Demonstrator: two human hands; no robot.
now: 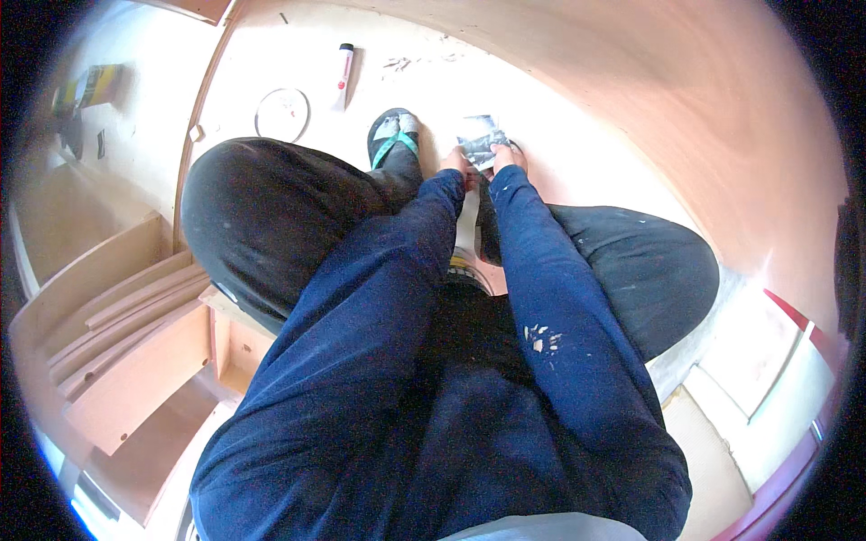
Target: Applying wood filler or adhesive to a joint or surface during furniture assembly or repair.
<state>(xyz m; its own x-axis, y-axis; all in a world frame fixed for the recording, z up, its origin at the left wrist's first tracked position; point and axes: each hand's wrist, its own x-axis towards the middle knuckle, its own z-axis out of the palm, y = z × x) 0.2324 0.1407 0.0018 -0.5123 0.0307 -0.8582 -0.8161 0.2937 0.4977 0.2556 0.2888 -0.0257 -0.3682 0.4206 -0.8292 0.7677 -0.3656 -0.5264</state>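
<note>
Between my knees, both arms reach forward and my two hands meet at a small flat grey-and-white piece (481, 142). It looks smooth and a little shiny, with darker grey smears; I cannot make out its exact kind. My left hand (456, 166) is closed at its near left edge. On its right side my right hand (511, 157) pinches it, thumb on top. The undersides of the fingers are hidden. Below the hands, between my legs, part of a round container (469, 269) with a yellowish band shows.
A white tube with a black cap (345, 77) and a thin round hoop or lid (282, 114) lie on the pale floor ahead. My left foot (394, 135) wears a green-strapped sandal. Wooden boards (135, 298) stand at left; a curved wooden panel (722, 108) rises at right.
</note>
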